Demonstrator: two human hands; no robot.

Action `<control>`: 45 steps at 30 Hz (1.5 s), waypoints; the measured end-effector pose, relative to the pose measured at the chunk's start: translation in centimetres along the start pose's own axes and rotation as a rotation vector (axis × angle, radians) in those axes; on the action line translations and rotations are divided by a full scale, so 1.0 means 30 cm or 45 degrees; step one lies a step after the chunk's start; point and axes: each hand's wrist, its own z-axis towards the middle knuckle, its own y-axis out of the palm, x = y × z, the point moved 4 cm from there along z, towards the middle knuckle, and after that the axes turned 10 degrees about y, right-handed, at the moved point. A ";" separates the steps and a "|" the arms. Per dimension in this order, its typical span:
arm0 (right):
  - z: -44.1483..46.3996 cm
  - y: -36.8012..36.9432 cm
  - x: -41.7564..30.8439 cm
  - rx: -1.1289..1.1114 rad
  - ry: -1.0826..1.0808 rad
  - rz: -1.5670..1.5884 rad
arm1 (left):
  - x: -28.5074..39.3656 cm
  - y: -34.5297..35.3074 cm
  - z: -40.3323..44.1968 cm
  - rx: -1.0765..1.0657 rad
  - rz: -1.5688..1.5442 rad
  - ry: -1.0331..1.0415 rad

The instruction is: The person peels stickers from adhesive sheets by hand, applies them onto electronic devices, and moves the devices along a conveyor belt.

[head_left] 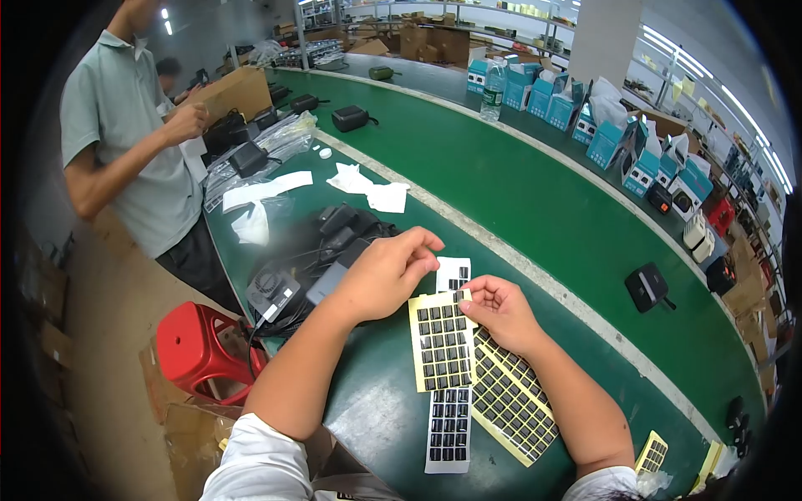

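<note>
My right hand point(504, 316) pinches the upper right edge of a yellow-backed sheet of small black stickers point(444, 341), held tilted above the table. My left hand point(386, 274) is just above and left of that sheet, thumb and forefinger drawn together; anything between them is too small to make out. Beneath lie more yellow sticker sheets point(520, 399), fanned to the right, and a white-backed sticker sheet point(449, 430), partly covered. A grey boxy device point(276, 292) with a white label rests left of my left hand, among black devices and cables.
Torn white paper point(368, 187) lies on the green table point(368, 434). Beyond runs a green conveyor belt point(501, 192) carrying black devices point(647, 287). Blue boxes point(614, 142) and a water bottle point(493, 92) line its far side. A red stool point(196, 346) and another person point(134, 142) are at left.
</note>
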 end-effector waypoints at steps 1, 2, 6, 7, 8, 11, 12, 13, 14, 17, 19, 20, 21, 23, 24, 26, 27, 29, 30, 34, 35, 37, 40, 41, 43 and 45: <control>0.001 0.002 -0.003 0.008 -0.008 -0.035 | 0.018 -0.007 -0.003 -0.078 0.062 -0.083; 0.003 0.005 -0.006 0.014 -0.015 -0.070 | 0.013 -0.008 -0.004 -0.087 0.065 -0.089; 0.000 0.006 -0.007 0.035 0.027 0.014 | 0.002 0.004 -0.021 -0.311 -0.006 -0.108; 0.003 0.001 -0.005 0.017 0.037 0.025 | 0.004 0.006 -0.022 -0.325 0.029 -0.095; 0.002 0.003 -0.009 0.006 0.026 0.019 | 0.004 0.009 -0.022 -0.330 0.064 -0.079; 0.002 0.008 -0.024 -0.002 -0.017 0.093 | -0.002 0.022 -0.022 -0.282 0.092 -0.009; -0.001 0.015 -0.029 -0.019 -0.025 0.094 | 0.006 0.026 -0.019 -0.275 0.119 0.009; -0.005 0.016 -0.032 0.058 -0.055 0.093 | 0.011 0.028 -0.018 -0.254 0.108 0.020; -0.010 0.021 -0.032 0.140 -0.080 0.100 | 0.015 0.031 -0.019 -0.256 0.124 0.011; -0.027 0.001 -0.032 0.561 -0.213 -0.062 | 0.025 0.024 -0.012 -0.072 0.128 0.033; -0.041 0.007 -0.054 0.609 -0.268 -0.017 | 0.036 0.024 -0.004 0.020 0.109 0.028; -0.049 0.018 -0.072 0.539 -0.259 -0.002 | 0.044 0.020 -0.006 0.118 0.065 0.016; -0.049 0.025 -0.081 0.467 -0.254 0.010 | 0.062 0.021 -0.005 0.147 0.043 0.037; -0.013 0.010 -0.026 0.445 -0.375 0.018 | 0.072 0.026 -0.004 0.175 0.014 0.121; -0.002 0.009 -0.019 0.413 -0.375 0.097 | 0.074 0.029 -0.005 0.184 -0.009 0.169; -0.044 0.027 -0.070 0.275 -0.133 0.439 | 0.084 0.027 -0.003 0.158 -0.006 0.185; -0.038 0.015 -0.059 0.249 -0.101 0.423 | 0.081 0.030 -0.003 0.154 0.007 0.186; -0.036 0.006 -0.060 0.180 -0.100 0.429 | 0.080 0.037 -0.002 0.127 0.029 0.171; -0.032 0.007 -0.066 0.108 -0.098 0.431 | 0.081 0.036 0.001 0.114 0.025 0.171; -0.048 0.015 -0.103 0.009 -0.105 0.342 | 0.089 0.062 -0.004 0.055 0.038 0.266; -0.051 0.015 -0.101 0.004 -0.093 0.382 | 0.089 0.061 -0.004 0.046 0.080 0.291; -0.043 0.017 -0.109 0.004 -0.134 0.406 | 0.085 0.055 -0.003 0.099 0.043 0.242; -0.035 0.005 -0.111 0.061 -0.175 0.354 | 0.052 0.035 0.006 0.257 -0.144 0.142; -0.036 0.006 -0.114 0.065 -0.173 0.349 | 0.035 0.031 0.007 0.246 -0.132 0.081; -0.039 0.010 -0.120 0.074 -0.214 0.379 | -0.007 0.044 0.003 0.228 -0.119 0.013; -0.040 0.017 -0.118 0.056 -0.214 0.392 | -0.057 0.079 -0.007 0.129 -0.359 -0.189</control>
